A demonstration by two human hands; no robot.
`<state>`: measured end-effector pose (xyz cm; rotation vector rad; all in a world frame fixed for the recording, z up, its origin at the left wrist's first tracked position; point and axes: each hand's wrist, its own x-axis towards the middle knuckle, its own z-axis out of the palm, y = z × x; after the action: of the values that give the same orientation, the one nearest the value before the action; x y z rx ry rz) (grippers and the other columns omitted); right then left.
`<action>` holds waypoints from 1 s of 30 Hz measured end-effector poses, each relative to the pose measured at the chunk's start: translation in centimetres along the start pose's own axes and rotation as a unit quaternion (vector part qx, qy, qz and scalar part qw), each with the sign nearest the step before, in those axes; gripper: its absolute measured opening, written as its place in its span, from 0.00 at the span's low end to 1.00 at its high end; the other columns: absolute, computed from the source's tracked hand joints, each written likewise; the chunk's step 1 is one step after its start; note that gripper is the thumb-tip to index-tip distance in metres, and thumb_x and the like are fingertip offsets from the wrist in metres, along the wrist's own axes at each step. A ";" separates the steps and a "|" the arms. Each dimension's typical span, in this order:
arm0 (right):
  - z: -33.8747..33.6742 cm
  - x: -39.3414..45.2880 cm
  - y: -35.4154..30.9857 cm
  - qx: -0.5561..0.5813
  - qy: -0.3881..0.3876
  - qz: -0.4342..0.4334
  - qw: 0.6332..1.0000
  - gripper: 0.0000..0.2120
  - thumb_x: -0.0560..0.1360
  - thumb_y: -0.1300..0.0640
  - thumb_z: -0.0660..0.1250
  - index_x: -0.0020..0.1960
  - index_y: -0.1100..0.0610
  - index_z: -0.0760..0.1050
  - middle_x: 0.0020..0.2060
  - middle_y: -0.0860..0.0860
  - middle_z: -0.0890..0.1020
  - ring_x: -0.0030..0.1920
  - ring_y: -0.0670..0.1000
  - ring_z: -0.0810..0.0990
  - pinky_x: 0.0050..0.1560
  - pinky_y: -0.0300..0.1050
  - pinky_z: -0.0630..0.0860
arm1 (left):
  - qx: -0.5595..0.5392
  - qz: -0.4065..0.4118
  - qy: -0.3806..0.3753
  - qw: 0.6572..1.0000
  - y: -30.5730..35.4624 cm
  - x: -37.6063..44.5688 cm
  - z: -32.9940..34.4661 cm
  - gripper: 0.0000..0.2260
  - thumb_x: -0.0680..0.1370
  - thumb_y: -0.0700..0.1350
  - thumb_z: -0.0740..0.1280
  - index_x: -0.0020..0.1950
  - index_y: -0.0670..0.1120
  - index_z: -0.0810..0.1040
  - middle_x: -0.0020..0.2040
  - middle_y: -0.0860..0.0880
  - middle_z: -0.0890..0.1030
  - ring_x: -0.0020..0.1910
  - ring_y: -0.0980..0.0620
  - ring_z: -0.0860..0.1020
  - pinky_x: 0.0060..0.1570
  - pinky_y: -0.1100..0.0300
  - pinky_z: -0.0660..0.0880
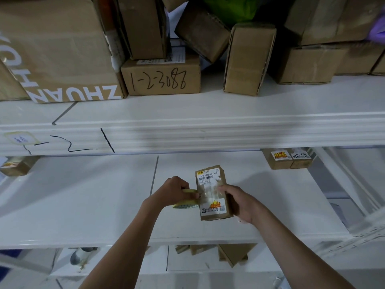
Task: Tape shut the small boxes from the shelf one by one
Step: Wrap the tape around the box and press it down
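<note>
A: Where do we find the small cardboard box (213, 192), and which way does it run?

B: We see it over the white middle shelf board (83, 205), in front of us between the two hands. Its long axis runs away from us toward the back of the shelf, leaning slightly left at the far end. The labelled face is up: a white barcode label at the far end, a sticker with an orange mark at the near end, and a glossy strip of clear tape across the middle.

A: How do the arms and hands sit around the box?

B: Both bare forearms reach up from the bottom of the view and converge on it. The left hand (174, 191) is just left of the box, knuckles up, wrist bent. The right hand (239, 202) is against the box's right side.

A: And the fingers?

B: The left fingers are curled round a yellow-rimmed roll of clear tape (187, 200), which touches the box's left edge. The right fingers are wrapped along the box's right edge, thumb lying on the taped top face, gripping it.

A: What else lies near the box?

B: Behind it to the right, two small stickered boxes (288, 158) sit at the back of the shelf. Above it, the upper shelf carries a carton marked 1-2-3088 (160, 78).
</note>
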<state>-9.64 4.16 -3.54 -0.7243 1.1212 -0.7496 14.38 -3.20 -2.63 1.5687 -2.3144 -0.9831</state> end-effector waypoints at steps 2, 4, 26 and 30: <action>0.8 0.2 -0.1 -0.038 0.016 0.006 0.999 0.26 0.73 0.40 0.73 0.65 0.54 0.78 0.57 0.56 0.85 0.58 0.57 0.84 0.61 0.56 0.79 | 0.017 0.012 0.005 1.000 0.1 0.1 0.0 0.23 0.70 0.62 0.76 0.30 0.44 0.76 0.25 0.53 0.69 0.27 0.56 0.66 0.28 0.69 0.61; 1.4 0.4 -0.3 -0.093 0.043 0.013 0.995 0.30 0.67 0.36 0.76 0.62 0.54 0.80 0.52 0.54 0.87 0.53 0.55 0.86 0.58 0.54 0.81 | 0.035 0.017 0.002 0.999 0.3 0.2 0.1 0.21 0.70 0.61 0.76 0.31 0.46 0.77 0.26 0.53 0.70 0.28 0.57 0.68 0.30 0.67 0.63; -0.2 0.5 -0.6 -0.082 0.087 0.030 0.992 0.24 0.65 0.55 0.82 0.59 0.59 0.82 0.49 0.59 0.87 0.49 0.60 0.87 0.50 0.61 0.83 | -0.074 0.030 -0.054 0.995 -1.3 -0.1 -0.3 0.07 0.74 0.52 0.75 0.36 0.57 0.82 0.34 0.56 0.82 0.35 0.60 0.78 0.38 0.61 0.75; -0.2 0.5 -0.5 -0.074 0.093 0.025 0.993 0.22 0.67 0.57 0.81 0.58 0.59 0.82 0.49 0.59 0.87 0.49 0.60 0.87 0.54 0.63 0.82 | -0.028 0.024 -0.025 0.999 -2.1 0.3 0.4 0.09 0.73 0.54 0.76 0.35 0.54 0.82 0.31 0.56 0.80 0.31 0.61 0.75 0.36 0.62 0.73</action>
<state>-9.75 3.42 -3.40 -0.7581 1.3710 -0.7077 15.64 -3.81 -4.31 1.4758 -2.3258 -1.0769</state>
